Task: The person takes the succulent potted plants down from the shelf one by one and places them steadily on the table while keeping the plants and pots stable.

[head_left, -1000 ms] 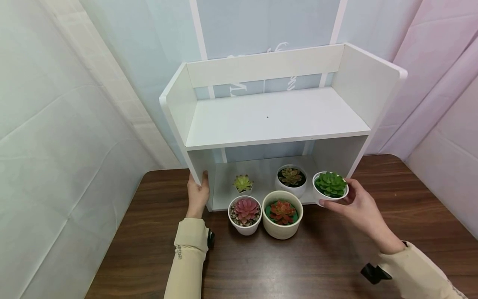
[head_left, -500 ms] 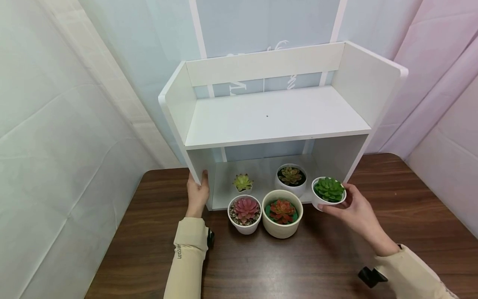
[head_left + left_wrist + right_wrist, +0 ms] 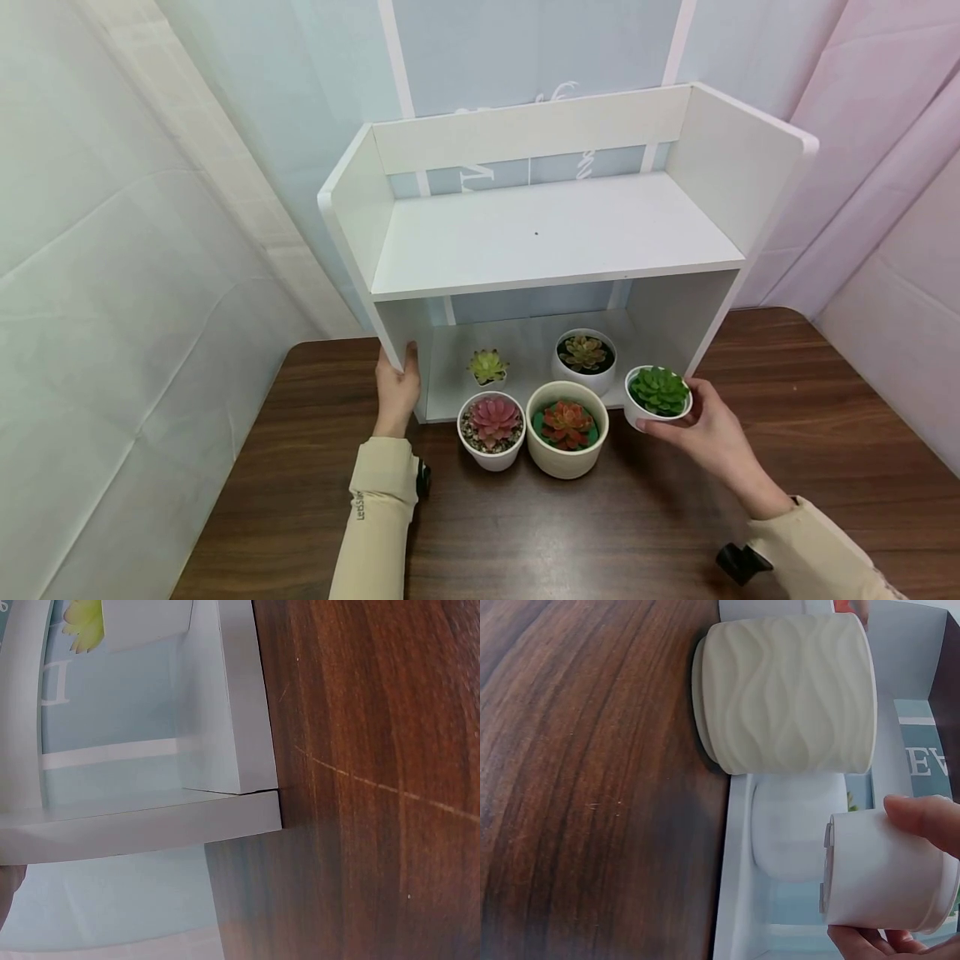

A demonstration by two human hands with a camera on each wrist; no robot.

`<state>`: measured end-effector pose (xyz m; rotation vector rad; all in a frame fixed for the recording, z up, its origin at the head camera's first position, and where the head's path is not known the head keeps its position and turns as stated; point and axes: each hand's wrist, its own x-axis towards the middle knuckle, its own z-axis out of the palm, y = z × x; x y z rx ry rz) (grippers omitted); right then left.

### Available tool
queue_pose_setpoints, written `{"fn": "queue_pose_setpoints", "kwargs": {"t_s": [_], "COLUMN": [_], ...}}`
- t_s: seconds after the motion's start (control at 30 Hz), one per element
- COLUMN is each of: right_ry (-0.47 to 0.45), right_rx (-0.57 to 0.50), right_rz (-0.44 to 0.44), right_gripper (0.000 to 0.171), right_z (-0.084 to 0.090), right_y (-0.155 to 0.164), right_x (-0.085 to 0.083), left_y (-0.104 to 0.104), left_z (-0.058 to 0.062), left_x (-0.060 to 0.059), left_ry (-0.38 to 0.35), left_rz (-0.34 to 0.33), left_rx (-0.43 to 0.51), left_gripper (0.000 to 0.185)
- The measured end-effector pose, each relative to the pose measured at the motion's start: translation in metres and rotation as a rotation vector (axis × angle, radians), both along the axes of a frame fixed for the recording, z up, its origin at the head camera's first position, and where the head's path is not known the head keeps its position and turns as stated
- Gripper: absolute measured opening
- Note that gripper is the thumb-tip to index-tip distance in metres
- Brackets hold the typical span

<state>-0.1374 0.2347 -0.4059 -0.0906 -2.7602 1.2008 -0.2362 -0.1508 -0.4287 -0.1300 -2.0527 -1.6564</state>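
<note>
At the front right corner of the white shelf unit [image 3: 555, 242], the right hand [image 3: 705, 429] grips a small white pot [image 3: 658, 398] holding a green succulent. Fingers curl round the far side of the pot and the thumb lies along its near side. In the right wrist view the same pot [image 3: 885, 870] is pinched between thumb and fingers [image 3: 922, 817] and is held clear of the dark wood surface [image 3: 592, 787], just in front of the shelf's lower compartment.

Left hand [image 3: 397, 390]: clasps the front edge of the shelf's left side panel low down, thumb pointing up along the panel edge. The left wrist view shows only the panel's foot [image 3: 232, 697] standing on the surface [image 3: 375, 750] and a sliver of the hand at the frame edge.

Other pots, all upright:
- cream ribbed pot [image 3: 567, 429] with a red-and-green succulent, on the surface at the shelf's front edge, just left of the held pot; its wavy wall shows in the right wrist view [image 3: 787, 694].
- white pot [image 3: 492, 430] with a pink succulent and pebbles, touching or nearly touching the cream pot's left side.
- white pot [image 3: 584, 361] with a brownish succulent, inside the lower compartment behind the cream pot.
- small yellow-green succulent [image 3: 488, 367], inside the lower compartment, left of the brownish one; its pot is mostly hidden.

Upper shelf board [image 3: 555, 229]: bare white, one small dark dot at its centre.
</note>
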Motion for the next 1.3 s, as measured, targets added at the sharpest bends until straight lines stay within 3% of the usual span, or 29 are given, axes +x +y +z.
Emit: {"fn": "queue_pose_setpoints", "kwargs": {"t_s": [0.4,0.83,0.9,1.13,1.3], "right_ry": [-0.032,-0.063,-0.071,-0.082,-0.084], "right_rx": [-0.017,-0.002,-0.003,0.002,0.001], "right_rz": [-0.012,-0.029,-0.027,-0.032,-0.025], "right_gripper": [0.086,0.087,0.088,0.086,0.086], "right_z": [-0.011,-0.024,-0.025,-0.032,-0.035], "right_y": [0.002,0.004,0.005,0.005,0.006], "right_x": [0.000,0.000,-0.001,-0.003,-0.005], "left_y": [0.002,0.000,0.001,0.009,0.003], "left_z": [0.005,-0.001,0.002,0.028,0.012], "left_x": [0.003,0.001,0.002,0.021,0.008], "left_ry": [-0.026,0.025,0.024,0.014,0.014], "left_rz": [-0.002,-0.012,-0.008,-0.006,-0.005], "left_rx": [0.016,-0.001,0.001,-0.036,-0.028], "left_gripper": [0.047,0.041,0.041,0.038,0.040]}}
